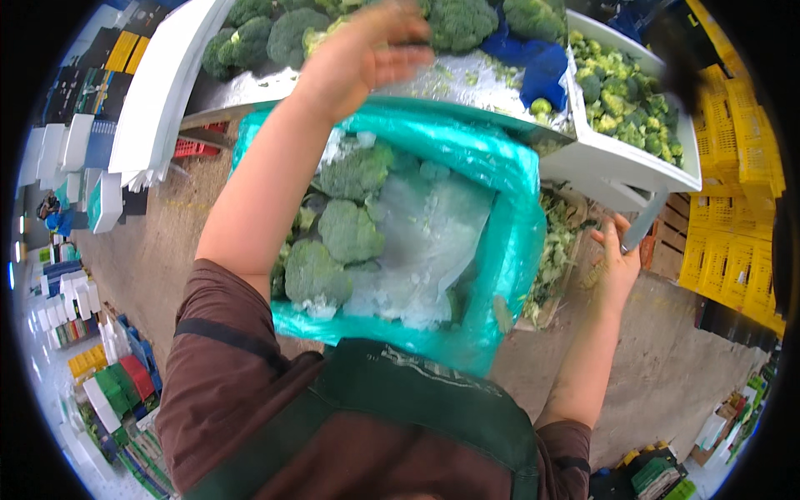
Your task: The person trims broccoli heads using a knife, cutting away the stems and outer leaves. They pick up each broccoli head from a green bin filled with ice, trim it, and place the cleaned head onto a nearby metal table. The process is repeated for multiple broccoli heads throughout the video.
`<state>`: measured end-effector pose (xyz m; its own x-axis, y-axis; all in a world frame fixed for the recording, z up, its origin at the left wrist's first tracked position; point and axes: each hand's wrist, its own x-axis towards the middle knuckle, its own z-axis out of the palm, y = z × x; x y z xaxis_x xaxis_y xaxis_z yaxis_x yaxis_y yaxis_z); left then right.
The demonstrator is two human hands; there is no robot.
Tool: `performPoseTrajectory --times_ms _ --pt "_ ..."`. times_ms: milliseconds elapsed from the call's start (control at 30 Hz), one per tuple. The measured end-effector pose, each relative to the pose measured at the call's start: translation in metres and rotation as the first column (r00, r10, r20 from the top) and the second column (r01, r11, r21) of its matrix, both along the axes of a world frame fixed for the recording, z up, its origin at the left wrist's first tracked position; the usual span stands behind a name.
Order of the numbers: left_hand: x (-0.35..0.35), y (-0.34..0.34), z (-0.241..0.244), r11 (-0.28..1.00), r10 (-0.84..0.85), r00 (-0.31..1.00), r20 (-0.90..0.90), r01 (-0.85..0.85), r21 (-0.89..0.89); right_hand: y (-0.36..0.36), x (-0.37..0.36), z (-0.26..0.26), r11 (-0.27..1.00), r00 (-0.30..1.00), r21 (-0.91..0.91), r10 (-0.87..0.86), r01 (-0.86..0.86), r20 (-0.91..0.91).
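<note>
My left hand (375,59), blurred, is over the near edge of a metal worktop (431,78), fingers apart with nothing seen in them. Broccoli heads (462,25) lie just beyond it. Out to the right, my right hand (615,262) grips a knife (647,219), its blade angled up and away. Between my arms stands a container lined with turquoise plastic film (522,250). Broccoli heads (350,231) fill its left side, with bits of ice around them. A translucent sheet (425,250) covers much of the rest.
A white box of broccoli florets (625,100) adjoins the worktop's right end, near a blue cloth or glove (544,72). Cut leaves (553,256) are heaped beside the lined container. White panels (165,87) stand at left; yellow crates (719,244) are stacked at right.
</note>
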<state>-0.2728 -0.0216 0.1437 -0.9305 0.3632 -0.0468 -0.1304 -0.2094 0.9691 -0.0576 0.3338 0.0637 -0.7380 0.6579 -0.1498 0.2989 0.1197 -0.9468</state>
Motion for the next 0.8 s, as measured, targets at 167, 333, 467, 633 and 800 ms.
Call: performPoseTrajectory --times_ms 167,333,467,633,800 --pt "0.127 -0.054 -0.111 0.403 -0.524 0.796 -0.304 -0.083 -0.911 0.019 0.076 -0.029 0.989 0.980 0.036 -0.150 0.146 0.130" --pt "0.227 -0.078 -0.137 -0.034 -0.357 0.919 -0.168 -0.193 -0.981 0.035 0.130 -0.061 0.991 0.980 -0.018 -0.132 0.136 0.146" --pt "0.225 -0.068 -0.143 -0.255 -0.280 0.958 0.067 -0.007 -0.967 0.001 0.111 -0.043 0.995 0.990 -0.074 -0.058 0.068 0.126" --pt "0.213 -0.076 -0.134 -0.066 -0.250 0.968 -0.003 -0.020 -0.998 -0.047 0.096 -0.021 0.986 0.987 -0.071 0.155 -0.152 0.033" --pt "0.228 -0.107 -0.125 0.332 -0.227 0.955 -0.189 -0.106 -0.937 -0.104 0.115 0.006 0.938 0.956 -0.195 0.294 -0.288 -0.001"
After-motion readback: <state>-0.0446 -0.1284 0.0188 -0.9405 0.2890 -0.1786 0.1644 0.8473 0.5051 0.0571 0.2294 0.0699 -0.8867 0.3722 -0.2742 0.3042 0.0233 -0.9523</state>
